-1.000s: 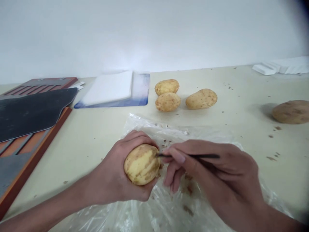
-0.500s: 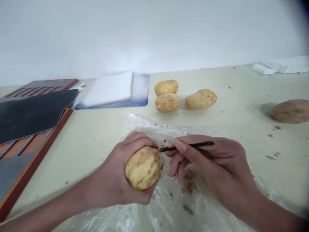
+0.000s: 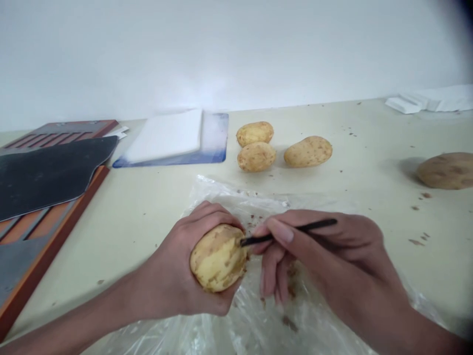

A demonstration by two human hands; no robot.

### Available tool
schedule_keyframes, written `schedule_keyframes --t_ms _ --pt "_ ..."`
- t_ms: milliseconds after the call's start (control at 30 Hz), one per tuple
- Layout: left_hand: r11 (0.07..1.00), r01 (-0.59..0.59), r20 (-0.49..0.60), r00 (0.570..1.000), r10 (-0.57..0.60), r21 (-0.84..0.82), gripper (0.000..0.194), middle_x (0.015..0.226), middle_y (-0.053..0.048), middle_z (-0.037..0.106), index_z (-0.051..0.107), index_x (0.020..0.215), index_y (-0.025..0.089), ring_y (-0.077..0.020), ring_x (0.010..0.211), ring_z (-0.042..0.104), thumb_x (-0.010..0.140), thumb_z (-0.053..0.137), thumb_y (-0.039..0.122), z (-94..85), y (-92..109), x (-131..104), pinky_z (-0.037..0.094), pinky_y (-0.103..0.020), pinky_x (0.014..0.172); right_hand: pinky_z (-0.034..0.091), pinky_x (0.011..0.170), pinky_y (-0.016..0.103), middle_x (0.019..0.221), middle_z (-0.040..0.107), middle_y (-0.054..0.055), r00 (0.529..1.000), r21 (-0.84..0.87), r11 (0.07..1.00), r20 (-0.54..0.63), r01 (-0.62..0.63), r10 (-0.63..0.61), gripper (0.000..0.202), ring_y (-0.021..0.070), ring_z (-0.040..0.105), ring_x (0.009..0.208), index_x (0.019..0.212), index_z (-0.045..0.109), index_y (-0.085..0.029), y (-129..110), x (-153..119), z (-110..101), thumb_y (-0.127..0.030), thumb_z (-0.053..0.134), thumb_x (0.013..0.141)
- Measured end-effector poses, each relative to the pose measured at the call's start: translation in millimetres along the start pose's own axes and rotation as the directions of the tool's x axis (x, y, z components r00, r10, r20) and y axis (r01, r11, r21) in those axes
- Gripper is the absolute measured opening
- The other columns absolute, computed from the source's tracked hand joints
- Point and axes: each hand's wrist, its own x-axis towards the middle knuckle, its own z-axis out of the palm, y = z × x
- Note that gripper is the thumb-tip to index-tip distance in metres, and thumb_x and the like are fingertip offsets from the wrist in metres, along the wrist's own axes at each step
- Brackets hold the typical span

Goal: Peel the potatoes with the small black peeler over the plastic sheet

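My left hand (image 3: 185,266) is wrapped round a potato (image 3: 216,266) whose brown skin is partly scraped away, showing pale yellow patches. Between thumb and fingers, my right hand (image 3: 318,256) pinches a thin black stick-like tool (image 3: 306,227). Its tip meets the potato's upper right side; the exact kind of tool cannot be made out. Beneath both hands spreads a clear plastic sheet (image 3: 218,335) with brown skin scraps on it. Three lighter potatoes, among them one at the right of the group (image 3: 308,152), lie beyond the sheet.
A darker, browner potato (image 3: 449,171) lies at the right edge, near loose skin flakes. A white slab (image 3: 166,135) rests on a blue-edged board (image 3: 216,148). Left of it, a black mat (image 3: 51,172) covers part of a brown slatted frame (image 3: 77,212). White papers (image 3: 436,100) sit back right.
The tool's tip has moved slightly left and down onto the potato's face, and my right hand has shifted down a little. My left hand keeps its hold on the potato.
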Motion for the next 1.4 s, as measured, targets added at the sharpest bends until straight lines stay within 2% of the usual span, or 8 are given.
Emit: schedule_keyframes --t_ms 133,300,500,667,900,1167,1300,1400 --pt "1.000 -0.005 -0.001 1.000 0.005 0.003 0.058 0.107 0.004 0.064 0.056 0.114 0.033 -0.0158 0.099 0.063 0.063 0.082 0.020 -1.1 0.2 1.4 0.057 -0.030 0.086 0.064 0.059 0.016 0.072 0.078 0.004 0.996 0.031 0.999 0.085 -0.030 0.027 0.019 0.0112 0.074 0.060 0.103 0.085 -0.021 0.8 -2.7 4.1 -0.024 0.066 0.102" --pt "1.000 -0.001 0.012 1.000 0.001 0.026 0.064 0.110 0.005 0.063 0.055 0.115 0.034 -0.0156 0.103 0.061 0.060 0.083 0.017 -1.4 -0.6 1.4 0.057 -0.029 0.088 0.063 0.062 0.015 0.074 0.079 0.003 0.998 -0.061 0.998 -0.048 0.030 -0.033 0.013 0.0115 0.076 0.063 0.098 0.084 -0.020 2.6 1.8 -1.6 -0.022 0.071 0.098" --pt "1.000 -0.023 0.003 1.000 0.023 -0.002 0.057 0.107 0.004 0.063 0.057 0.114 0.032 -0.0147 0.099 0.062 0.064 0.082 0.020 -1.2 -0.3 0.6 0.057 -0.028 0.087 0.064 0.056 0.018 0.069 0.078 0.005 0.998 0.021 0.999 0.059 -0.033 0.032 0.020 0.0132 0.074 0.056 0.098 0.083 -0.016 0.0 -2.1 4.6 -0.027 0.067 0.101" --pt "0.999 -0.031 -0.004 1.000 0.031 0.017 0.067 0.110 0.005 0.062 0.055 0.120 0.035 -0.0151 0.103 0.061 0.061 0.083 0.019 -1.3 -2.4 -3.0 0.055 -0.028 0.089 0.064 0.061 0.016 0.072 0.078 0.003 0.999 -0.055 0.998 -0.051 0.004 -0.007 0.013 0.0124 0.075 0.063 0.097 0.084 -0.020 4.5 4.8 -4.6 -0.023 0.072 0.097" --pt "1.000 -0.009 0.003 1.000 0.009 -0.010 0.059 0.105 0.004 0.065 0.059 0.112 0.032 -0.0155 0.098 0.064 0.060 0.084 0.020 -2.3 0.7 -0.4 0.057 -0.027 0.086 0.065 0.059 0.020 0.072 0.079 0.006 0.993 0.066 0.996 0.103 -0.063 0.056 0.019 0.0138 0.076 0.059 0.100 0.084 -0.017 0.5 -4.9 9.7 -0.026 0.068 0.100" --pt "0.999 -0.032 -0.009 0.999 0.032 0.015 0.067 0.112 0.003 0.064 0.057 0.119 0.033 -0.0175 0.104 0.062 0.059 0.084 0.018 -0.9 -1.4 -0.1 0.056 -0.030 0.089 0.064 0.060 0.017 0.072 0.078 0.004 0.996 -0.061 0.998 -0.081 0.030 -0.035 0.013 0.0132 0.076 0.062 0.095 0.084 -0.018 3.1 4.2 -3.5 -0.025 0.073 0.097" --pt "1.000 -0.021 0.001 1.000 0.021 -0.018 0.056 0.104 0.003 0.065 0.059 0.113 0.031 -0.0158 0.097 0.064 0.063 0.083 0.021 -2.3 0.4 -0.1 0.057 -0.029 0.086 0.064 0.057 0.017 0.071 0.078 0.004 0.998 0.008 1.000 0.062 0.006 -0.006 0.017 0.0125 0.075 0.059 0.103 0.084 -0.021 -2.3 -2.8 4.8 -0.021 0.068 0.099" --pt "1.000 -0.007 0.002 1.000 0.007 -0.017 0.053 0.104 0.004 0.065 0.060 0.110 0.030 -0.0155 0.097 0.064 0.063 0.082 0.022 -2.4 1.1 0.0 0.057 -0.029 0.086 0.065 0.058 0.020 0.070 0.078 0.005 0.996 -0.003 1.000 0.091 -0.007 0.007 0.017 0.0136 0.074 0.058 0.100 0.085 -0.020 -1.2 -5.2 7.7 -0.023 0.069 0.099"
